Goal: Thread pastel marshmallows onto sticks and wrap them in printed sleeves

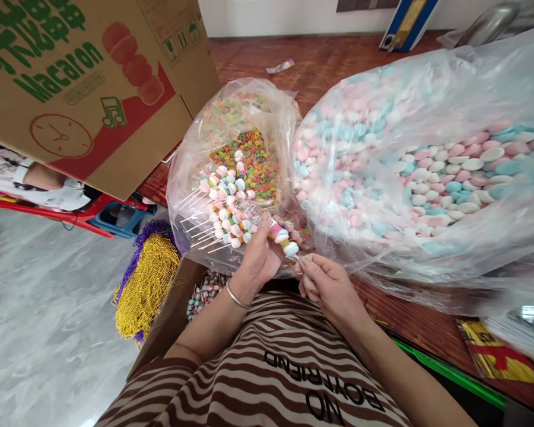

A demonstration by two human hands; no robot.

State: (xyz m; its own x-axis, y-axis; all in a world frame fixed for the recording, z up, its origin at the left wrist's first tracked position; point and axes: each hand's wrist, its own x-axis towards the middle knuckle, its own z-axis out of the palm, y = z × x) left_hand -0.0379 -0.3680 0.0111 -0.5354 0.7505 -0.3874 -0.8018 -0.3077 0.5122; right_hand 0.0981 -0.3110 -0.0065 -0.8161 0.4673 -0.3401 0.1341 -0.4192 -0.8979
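A fan of finished candy skewers [225,204] sits gripped in the left hand [258,258] over the cereal-ring bag [249,148]; the right hand [327,284] pinches a part-filled skewer [283,237]. Both bags look far from used up, including the marshmallow bag [409,172] on the counter [329,59].

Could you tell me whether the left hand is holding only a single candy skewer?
No, the left hand grips a fanned bunch of candy skewers, while the right hand pinches one more.
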